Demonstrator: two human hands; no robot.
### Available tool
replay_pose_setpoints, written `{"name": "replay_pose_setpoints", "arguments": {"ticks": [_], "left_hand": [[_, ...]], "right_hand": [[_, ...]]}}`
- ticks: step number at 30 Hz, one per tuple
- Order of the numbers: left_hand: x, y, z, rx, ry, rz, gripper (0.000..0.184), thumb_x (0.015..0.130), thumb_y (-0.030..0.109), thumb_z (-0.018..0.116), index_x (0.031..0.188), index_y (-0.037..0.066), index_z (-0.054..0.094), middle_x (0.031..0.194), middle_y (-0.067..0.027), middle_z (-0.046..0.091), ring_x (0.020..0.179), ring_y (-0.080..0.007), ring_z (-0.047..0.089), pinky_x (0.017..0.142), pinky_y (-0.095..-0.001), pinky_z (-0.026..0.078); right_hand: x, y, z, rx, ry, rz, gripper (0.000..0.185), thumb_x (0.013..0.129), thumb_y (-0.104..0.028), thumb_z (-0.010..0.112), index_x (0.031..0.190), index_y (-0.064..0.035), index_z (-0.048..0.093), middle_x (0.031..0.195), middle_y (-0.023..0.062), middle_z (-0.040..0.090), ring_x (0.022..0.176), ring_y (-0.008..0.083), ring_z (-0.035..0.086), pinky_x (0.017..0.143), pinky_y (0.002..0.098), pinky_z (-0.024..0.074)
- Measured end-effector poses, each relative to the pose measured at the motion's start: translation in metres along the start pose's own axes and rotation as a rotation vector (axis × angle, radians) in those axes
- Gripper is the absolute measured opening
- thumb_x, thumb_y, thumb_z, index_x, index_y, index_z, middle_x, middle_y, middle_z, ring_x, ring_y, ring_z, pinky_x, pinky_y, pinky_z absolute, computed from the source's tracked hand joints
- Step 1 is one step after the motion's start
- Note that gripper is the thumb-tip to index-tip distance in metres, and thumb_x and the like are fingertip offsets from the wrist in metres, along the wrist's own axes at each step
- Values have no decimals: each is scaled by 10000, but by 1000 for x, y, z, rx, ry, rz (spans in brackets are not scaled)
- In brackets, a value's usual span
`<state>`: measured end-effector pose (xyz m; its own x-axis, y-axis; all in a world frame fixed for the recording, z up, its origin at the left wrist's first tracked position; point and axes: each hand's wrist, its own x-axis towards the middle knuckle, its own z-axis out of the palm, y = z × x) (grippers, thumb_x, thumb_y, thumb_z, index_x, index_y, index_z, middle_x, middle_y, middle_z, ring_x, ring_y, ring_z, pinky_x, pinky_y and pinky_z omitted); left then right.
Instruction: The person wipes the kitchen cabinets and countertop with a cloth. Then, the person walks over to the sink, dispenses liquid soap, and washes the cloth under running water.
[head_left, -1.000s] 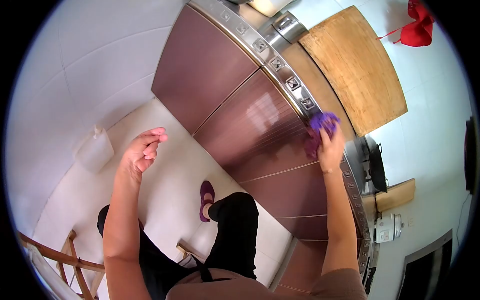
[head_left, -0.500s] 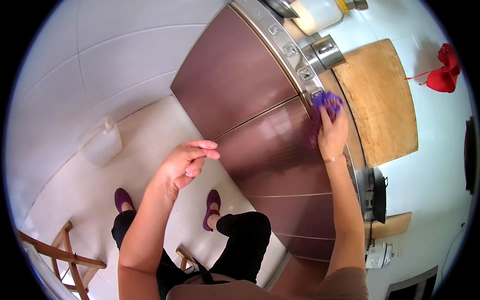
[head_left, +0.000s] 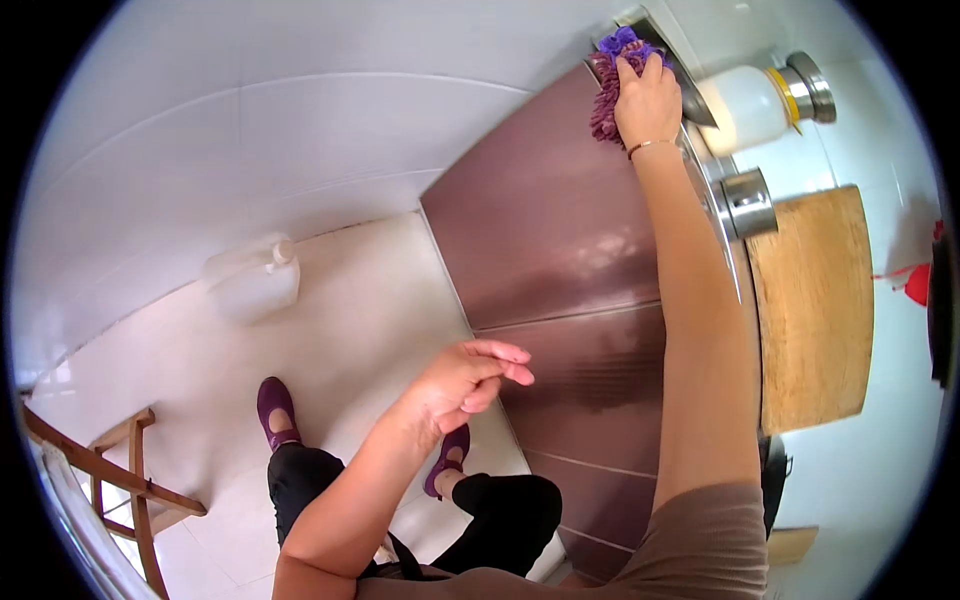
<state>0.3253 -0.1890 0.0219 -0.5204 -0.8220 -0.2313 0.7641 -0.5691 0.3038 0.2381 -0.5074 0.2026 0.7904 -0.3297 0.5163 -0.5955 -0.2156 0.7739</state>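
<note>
My right hand [head_left: 650, 105] is stretched to the far end of the counter, its fingers closed on a shaggy cleaning cloth [head_left: 606, 105] in violet and maroon. The cloth presses against the counter's front edge, and part of it hangs over the top of a maroon cabinet door [head_left: 545, 215]. My left hand [head_left: 462, 385] hovers in the air before the cabinets, holding nothing. Its index finger is stretched out while the others are loosely bent. Close beside my right hand is a dark metal pan-like object [head_left: 697, 100], partly hidden.
On the counter stand a jar with a yellow ring [head_left: 750, 105], a steel canister [head_left: 748, 202] and a wooden cutting board [head_left: 815, 310]. A translucent jug [head_left: 255, 285] sits on the floor by the wall. A wooden stool [head_left: 140, 480] is at the lower left.
My right hand has carried the cloth along the counter's front edge to its far end. My view has shifted, and my left hand stays raised and empty, now lower and farther right in view.
</note>
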Motion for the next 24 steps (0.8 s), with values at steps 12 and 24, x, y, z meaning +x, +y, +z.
{"name": "replay_pose_setpoints", "arguments": {"ticks": [12, 24], "left_hand": [[5, -5, 0, 32, -21, -42, 222, 855, -17, 394, 1021, -28, 540, 921, -161, 610, 370, -40, 288, 346, -192, 223], [-5, -2, -5, 77, 41, 34, 231, 840, -23, 395, 1022, -34, 538, 924, -146, 610, 375, -35, 280, 359, -191, 218]], "right_hand": [[-27, -37, 19, -87, -114, -218, 253, 817, -158, 491, 1024, -74, 610, 1250, 116, 476, 1197, 247, 405, 990, 385, 298], [-215, 14, -121, 232, -380, 56, 348, 852, -44, 453, 1193, -68, 517, 1228, 238, 437, 1104, 387, 444, 911, 426, 387]]}}
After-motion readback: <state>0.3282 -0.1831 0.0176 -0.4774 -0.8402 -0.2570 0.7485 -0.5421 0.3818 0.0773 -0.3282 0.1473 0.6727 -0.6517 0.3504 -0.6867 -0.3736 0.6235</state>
